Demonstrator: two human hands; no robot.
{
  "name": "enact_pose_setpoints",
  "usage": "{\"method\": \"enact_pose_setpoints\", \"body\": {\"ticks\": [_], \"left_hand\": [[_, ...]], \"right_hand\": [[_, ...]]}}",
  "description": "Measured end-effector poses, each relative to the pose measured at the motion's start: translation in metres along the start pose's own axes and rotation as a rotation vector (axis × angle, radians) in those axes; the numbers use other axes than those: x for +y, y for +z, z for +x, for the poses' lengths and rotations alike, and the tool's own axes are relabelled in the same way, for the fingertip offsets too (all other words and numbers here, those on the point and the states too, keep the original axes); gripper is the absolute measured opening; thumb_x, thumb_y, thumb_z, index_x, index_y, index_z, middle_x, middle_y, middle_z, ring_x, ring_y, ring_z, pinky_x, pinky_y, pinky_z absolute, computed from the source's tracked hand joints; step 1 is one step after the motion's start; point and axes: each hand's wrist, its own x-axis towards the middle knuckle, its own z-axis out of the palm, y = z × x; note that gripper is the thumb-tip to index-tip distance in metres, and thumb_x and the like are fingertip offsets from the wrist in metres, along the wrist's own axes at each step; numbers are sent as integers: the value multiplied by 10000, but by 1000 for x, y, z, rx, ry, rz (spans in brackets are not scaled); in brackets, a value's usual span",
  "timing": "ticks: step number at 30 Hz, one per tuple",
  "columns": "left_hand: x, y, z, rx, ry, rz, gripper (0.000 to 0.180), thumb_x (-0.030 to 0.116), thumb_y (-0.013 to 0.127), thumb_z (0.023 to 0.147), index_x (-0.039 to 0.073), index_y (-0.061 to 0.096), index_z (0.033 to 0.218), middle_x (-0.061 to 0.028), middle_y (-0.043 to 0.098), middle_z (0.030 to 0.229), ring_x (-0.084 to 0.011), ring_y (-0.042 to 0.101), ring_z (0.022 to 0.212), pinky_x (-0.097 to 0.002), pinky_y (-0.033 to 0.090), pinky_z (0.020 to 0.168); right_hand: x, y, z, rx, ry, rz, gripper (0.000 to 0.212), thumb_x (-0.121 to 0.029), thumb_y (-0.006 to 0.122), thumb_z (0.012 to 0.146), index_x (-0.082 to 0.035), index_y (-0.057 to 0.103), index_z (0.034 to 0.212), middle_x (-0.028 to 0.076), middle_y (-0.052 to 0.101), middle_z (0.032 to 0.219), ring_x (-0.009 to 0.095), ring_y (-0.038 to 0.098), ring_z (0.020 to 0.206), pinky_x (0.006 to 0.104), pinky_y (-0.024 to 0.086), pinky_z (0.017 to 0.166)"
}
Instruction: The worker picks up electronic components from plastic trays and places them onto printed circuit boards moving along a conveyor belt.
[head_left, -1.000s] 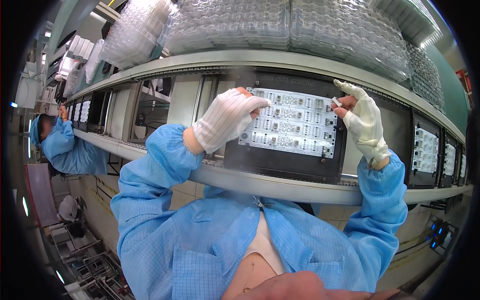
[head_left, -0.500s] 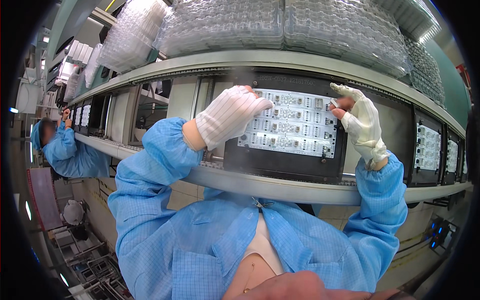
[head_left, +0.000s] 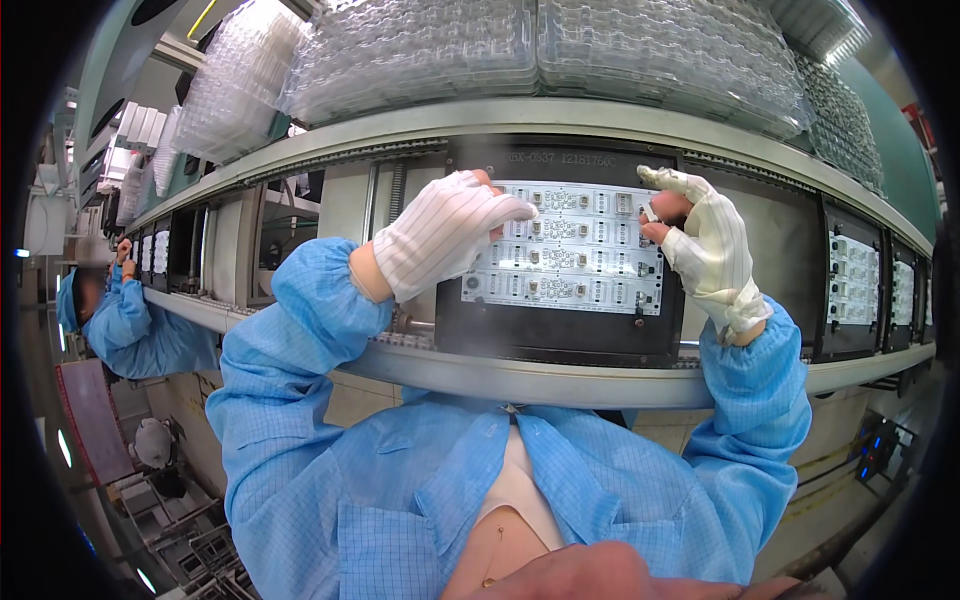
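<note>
The black tray (head_left: 560, 338) looks stiff and probably heaviest, best gripped by its rim. The white board (head_left: 560, 246) lies on it, likely thin, light and rigid, its raised components fragile; bare edges should suit fingers best. The left hand (head_left: 432, 237) curls over the board's upper left, fingers narrow; whether they hold anything, I cannot tell. The right hand (head_left: 712, 248) pinches a white part (head_left: 650, 213) near the board's right edge: seemingly light, easily dropped, best held by its sides.
</note>
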Motion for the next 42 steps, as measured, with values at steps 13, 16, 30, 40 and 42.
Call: {"method": "enact_pose_setpoints", "body": {"ticks": [13, 16, 30, 40, 42], "left_hand": [[-13, 22, -34, 201, -23, -34, 289, 64, 721, 783, 70, 677, 1068, -98, 628, 760, -298, 641, 740, -399, 520, 662], [-15, 26, -35, 194, -30, -24, 262, 56, 717, 783, 83, 660, 1038, -90, 643, 807, -295, 662, 806, -394, 546, 827], [-29, 34, -37, 247, 15, -153, 243, 72, 722, 786, 89, 698, 1027, -75, 660, 786, -272, 654, 740, -373, 549, 740], [-29, 41, -36, 257, 3, -174, 238, 87, 730, 808, 91, 710, 1045, -81, 655, 805, -271, 650, 757, -382, 549, 748], [-30, 40, -36, 269, 12, -189, 240, 87, 732, 804, 93, 710, 1043, -80, 651, 802, -274, 648, 760, -381, 548, 743]], "right_hand": [[-12, 41, -3, 26, -229, -290, 616, 123, 630, 726, -95, 640, 1302, 90, 666, 889, 228, 662, 807, 344, 551, 764], [-13, 42, 0, -17, -288, -377, 560, 109, 622, 733, -73, 646, 1262, 95, 667, 882, 264, 661, 804, 370, 539, 750], [-19, 53, 4, -81, -299, -556, 563, 115, 619, 725, -88, 624, 1250, 47, 647, 836, 255, 633, 776, 384, 484, 772], [-18, 51, 11, -197, -255, -621, 646, 135, 592, 714, -102, 567, 1314, 55, 646, 830, 260, 635, 789, 380, 461, 851], [-21, 52, 13, -219, -211, -628, 643, 134, 593, 714, -103, 566, 1311, 56, 648, 830, 267, 636, 789, 385, 465, 872]]}}
